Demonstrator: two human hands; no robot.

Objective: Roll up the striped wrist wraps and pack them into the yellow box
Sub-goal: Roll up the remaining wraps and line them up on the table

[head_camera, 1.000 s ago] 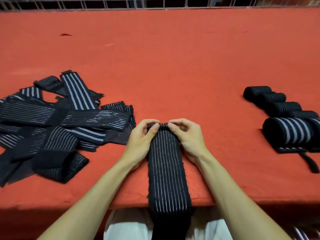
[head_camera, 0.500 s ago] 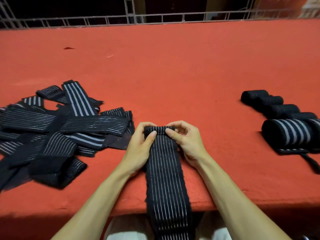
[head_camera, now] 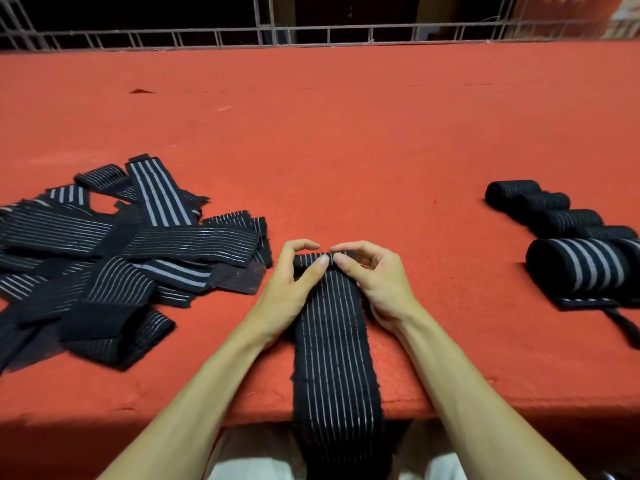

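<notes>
A black wrist wrap with thin white stripes [head_camera: 334,344] lies lengthwise on the red table and hangs over its near edge toward my lap. Its far end is curled into a small roll. My left hand [head_camera: 289,289] and my right hand [head_camera: 375,282] pinch that rolled end from either side, thumbs on top, fingers curled behind it. A pile of unrolled striped wraps [head_camera: 114,254] lies to the left. Several rolled wraps [head_camera: 561,223] sit in a row at the right, with a bigger broad-striped roll [head_camera: 585,265] nearest. No yellow box is in view.
The red felt table [head_camera: 346,133] stretches far back to a metal railing [head_camera: 311,32]. A loose strap [head_camera: 623,327] trails from the big roll at the right. The table's near edge runs just below my forearms.
The wrap's far end has been turned over into a thicker roll, and my thumbs have come closer together on top of it. The view has tilted up slightly.
</notes>
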